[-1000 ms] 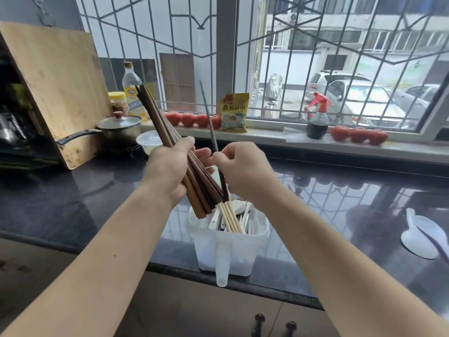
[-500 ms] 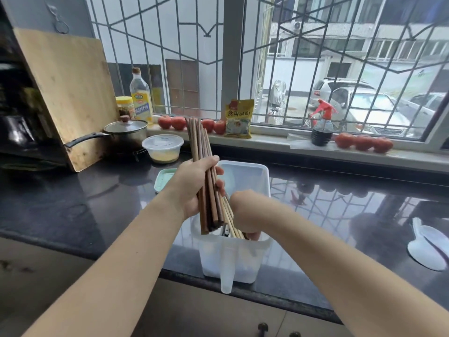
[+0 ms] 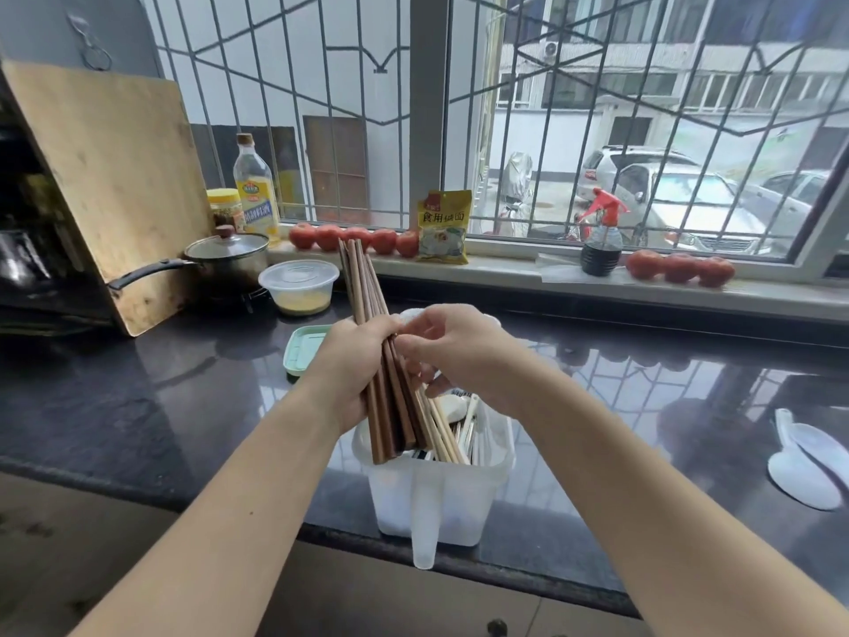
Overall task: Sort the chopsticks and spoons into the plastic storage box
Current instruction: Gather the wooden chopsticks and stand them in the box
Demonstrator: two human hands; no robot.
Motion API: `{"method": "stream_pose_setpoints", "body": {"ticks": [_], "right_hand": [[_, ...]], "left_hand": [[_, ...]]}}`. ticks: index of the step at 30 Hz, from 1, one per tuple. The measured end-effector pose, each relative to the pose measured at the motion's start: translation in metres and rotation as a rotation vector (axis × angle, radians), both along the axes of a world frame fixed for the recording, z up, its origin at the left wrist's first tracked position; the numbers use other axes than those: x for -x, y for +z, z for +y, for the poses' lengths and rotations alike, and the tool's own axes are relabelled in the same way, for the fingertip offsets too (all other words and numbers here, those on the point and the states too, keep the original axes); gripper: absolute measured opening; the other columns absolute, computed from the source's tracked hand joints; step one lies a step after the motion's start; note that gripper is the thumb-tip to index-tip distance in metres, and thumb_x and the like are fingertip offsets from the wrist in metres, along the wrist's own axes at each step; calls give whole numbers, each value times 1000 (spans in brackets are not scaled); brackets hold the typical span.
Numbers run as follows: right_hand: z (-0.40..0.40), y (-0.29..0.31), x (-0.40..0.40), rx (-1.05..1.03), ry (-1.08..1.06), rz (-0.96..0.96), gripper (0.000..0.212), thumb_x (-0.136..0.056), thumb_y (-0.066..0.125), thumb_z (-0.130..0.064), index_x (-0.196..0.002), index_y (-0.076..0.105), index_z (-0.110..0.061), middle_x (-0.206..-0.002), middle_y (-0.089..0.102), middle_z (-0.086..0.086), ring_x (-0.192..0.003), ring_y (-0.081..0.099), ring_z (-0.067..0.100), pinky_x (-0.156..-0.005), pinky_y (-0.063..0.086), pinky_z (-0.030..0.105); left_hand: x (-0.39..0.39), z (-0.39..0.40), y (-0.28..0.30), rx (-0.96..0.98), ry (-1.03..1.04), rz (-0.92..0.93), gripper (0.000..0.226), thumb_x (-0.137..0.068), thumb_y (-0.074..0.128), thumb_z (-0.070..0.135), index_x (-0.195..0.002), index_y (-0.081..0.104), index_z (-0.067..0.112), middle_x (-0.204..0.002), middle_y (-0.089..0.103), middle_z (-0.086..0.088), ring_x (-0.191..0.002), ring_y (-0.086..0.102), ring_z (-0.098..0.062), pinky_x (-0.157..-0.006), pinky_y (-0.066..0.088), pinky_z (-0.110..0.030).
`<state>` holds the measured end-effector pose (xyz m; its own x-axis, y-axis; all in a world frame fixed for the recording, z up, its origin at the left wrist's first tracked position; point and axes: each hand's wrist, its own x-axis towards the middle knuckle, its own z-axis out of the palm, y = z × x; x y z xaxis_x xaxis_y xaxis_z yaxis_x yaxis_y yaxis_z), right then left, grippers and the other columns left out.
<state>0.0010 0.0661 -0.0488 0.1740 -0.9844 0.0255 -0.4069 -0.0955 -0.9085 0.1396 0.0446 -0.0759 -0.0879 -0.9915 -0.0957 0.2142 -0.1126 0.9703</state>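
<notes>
The left hand [image 3: 353, 374] grips the dark chopsticks [image 3: 376, 360] as one bundle, lower ends just above the box [image 3: 436, 494] below both hands. The right hand [image 3: 452, 347] pinches at the bundle's side. Sorting step, I think; next, pull one stick free without loosening the others.

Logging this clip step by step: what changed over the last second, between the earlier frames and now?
The right hand, which pinched a single dark chopstick, dipped into the translucent plastic storage box and came back up without it, fingers now at the bundle of dark brown wooden chopsticks. The left hand kept gripping that bundle, swinging it more upright. The box stayed put.
</notes>
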Motion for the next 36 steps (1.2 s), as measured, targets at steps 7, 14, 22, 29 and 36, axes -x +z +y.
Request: {"method": "stream_pose_setpoints", "body": {"ticks": [7, 14, 22, 29, 36], "right_hand": [[9, 3, 2, 26, 12, 125, 16, -98, 64, -22, -108, 71, -12, -67, 65, -3, -48, 59, -1, -50, 48, 15], [8, 4, -5, 17, -87, 31, 13, -96, 64, -19, -90, 69, -9, -74, 64, 6, -59, 56, 14, -50, 47, 25], [-6, 5, 15, 24, -190, 496, 21, -90, 53, -2, -80, 71, 3, -66, 73, 15, -58, 73, 24, -65, 64, 40], [-17, -20, -15, -167, -3, 967, 26, -85, 48, 8, -69, 66, -3, -51, 64, 7, -47, 66, 16, -51, 57, 28], [-24, -46, -16, -307, 70, 927, 15, -97, 53, -5, -90, 65, 2, -100, 74, 20, -93, 75, 33, -87, 60, 43]], "left_hand": [[8, 2, -1, 70, 75, -36, 27, -101, 64, 24, -106, 66, -2, -73, 68, -16, -59, 71, -27, -56, 57, -36], [13, 10, -1, 139, 129, -64, 23, -101, 63, 29, -101, 69, 7, -78, 70, -10, -66, 73, -23, -57, 58, -33], [6, 3, -13, 103, 226, 107, 24, -100, 60, 20, -82, 45, 15, -49, 40, 3, -43, 43, -15, -50, 41, -32], [5, -4, -20, 71, 300, 110, 17, -94, 64, 24, -87, 53, 14, -58, 46, -3, -48, 52, -17, -57, 45, -35], [6, -3, -18, 84, 295, 80, 19, -95, 63, 23, -86, 50, 13, -59, 43, -3, -50, 48, -18, -58, 44, -37]]}}
